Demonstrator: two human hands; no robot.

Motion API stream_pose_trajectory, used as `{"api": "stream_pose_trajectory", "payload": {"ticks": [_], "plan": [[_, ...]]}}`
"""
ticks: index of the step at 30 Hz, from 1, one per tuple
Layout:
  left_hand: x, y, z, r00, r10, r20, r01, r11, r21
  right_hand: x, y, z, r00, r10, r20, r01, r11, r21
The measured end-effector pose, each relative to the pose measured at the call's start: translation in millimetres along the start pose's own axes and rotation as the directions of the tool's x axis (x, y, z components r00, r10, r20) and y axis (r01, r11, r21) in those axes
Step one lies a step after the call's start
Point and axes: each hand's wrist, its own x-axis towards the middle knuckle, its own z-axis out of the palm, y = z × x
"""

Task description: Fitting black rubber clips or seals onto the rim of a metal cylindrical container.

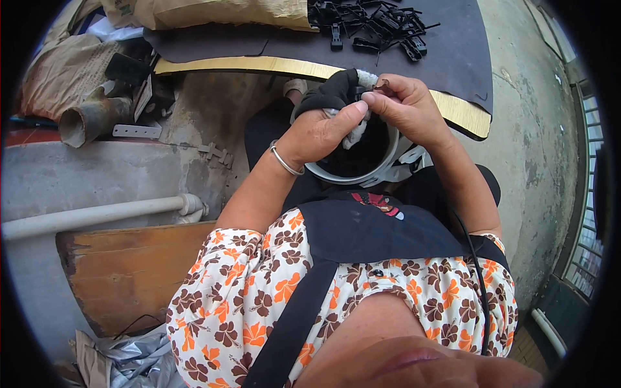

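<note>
Sitting low beside a counter [453, 39] covered with a dark sheet, the person works both hands over the lap. Beyond the hands, on that counter, lies a heap of small black clips [372, 26]; a brown paper sack [213, 13] lies left of the heap.

Directly under the hands: a round container [381, 171] with a pale rim, dark inside, resting on the lap.

Left hand [320, 132]: silver bangle at the wrist, grip closed around a black cloth [333, 90] with a bit of white fabric [354, 136] showing beneath the thumb. The cloth sits just above the container's rim.

Right hand [407, 103]: fingertips pinched together on a small dark piece [381, 84] at the top of the cloth, touching the left thumb. What the piece is, cannot tell.

Far left of the grip: a rusty pipe elbow [90, 119], a white pipe [97, 216], a wooden board [129, 271].
</note>
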Motion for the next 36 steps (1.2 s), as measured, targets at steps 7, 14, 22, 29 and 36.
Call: {"api": "stream_pose_trajectory", "payload": {"ticks": [7,14,22,29,36], "plan": [[4.1,-15.7,3.0,0.973,0.188,-0.135,-0.158,0.966,0.203,-4.3,-5.8,-1.8,0.991,-0.114,0.069,0.131,0.91,-0.392],[4.5,-17.5,10.2,0.958,0.224,-0.18,-0.072,0.793,0.605,-4.6,0.5,8.5,0.988,-0.153,-0.02,0.125,0.868,-0.481],[2.3,-18.8,-6.8,0.959,0.277,-0.067,-0.115,0.59,0.799,7.8,1.8,-14.1,0.974,-0.208,-0.085,0.072,0.646,-0.76],[12.1,-33.8,-17.6,0.93,0.366,-0.043,-0.135,0.447,0.884,37.0,18.0,-17.2,0.906,-0.354,-0.233,-0.156,0.232,-0.96],[20.9,-19.8,-23.6,0.795,0.604,-0.057,-0.249,0.411,0.877,15.6,-6.8,-43.5,0.842,-0.494,-0.218,0.087,0.524,-0.847]]}}
